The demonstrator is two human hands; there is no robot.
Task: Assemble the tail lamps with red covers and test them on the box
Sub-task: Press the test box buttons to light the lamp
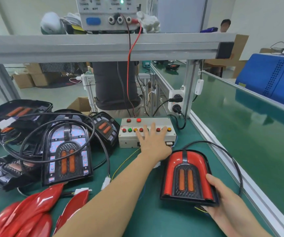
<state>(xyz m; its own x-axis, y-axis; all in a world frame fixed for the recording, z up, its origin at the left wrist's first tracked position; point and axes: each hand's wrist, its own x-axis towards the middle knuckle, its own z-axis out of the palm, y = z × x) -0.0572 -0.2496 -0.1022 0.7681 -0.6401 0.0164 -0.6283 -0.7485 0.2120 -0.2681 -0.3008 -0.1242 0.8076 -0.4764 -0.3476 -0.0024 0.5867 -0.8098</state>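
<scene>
A tail lamp with its red cover fitted (185, 175) lies on the green mat at the right. My right hand (223, 199) grips its lower right corner. My left hand (152, 142) reaches forward with fingers spread, resting on the row of coloured buttons of the beige test box (129, 137). A black cable arcs from the lamp's top round its right side. An uncovered lamp (67, 151) with orange strips lies at centre left. Several loose red covers (31, 214) are piled at the bottom left.
More uncovered lamps (16, 112) and tangled black cables crowd the left side. A power supply (107, 12) sits on the aluminium shelf above, red and black leads running down to the box. A person stands behind the bench. A green conveyor (240, 120) runs on the right.
</scene>
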